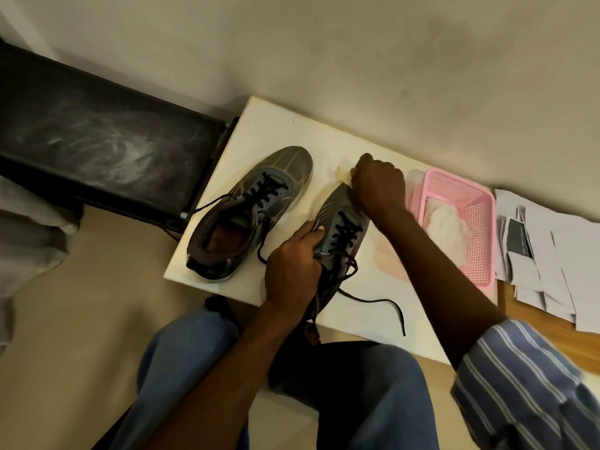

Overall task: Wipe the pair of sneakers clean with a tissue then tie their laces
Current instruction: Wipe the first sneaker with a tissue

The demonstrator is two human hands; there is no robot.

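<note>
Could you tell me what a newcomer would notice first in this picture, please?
Most striking are the two hands at the centre of the white table: the left hand grips the nearer sneaker while the right hand presses a tissue at its toe. The other sneaker lies unlaced to the left, and a pink basket sits to the right.

Right of the hands a pink basket (467, 203) sits on the white counter (276, 131) beside scattered papers (552, 254), and a black bench (97, 138) stands far left.
</note>
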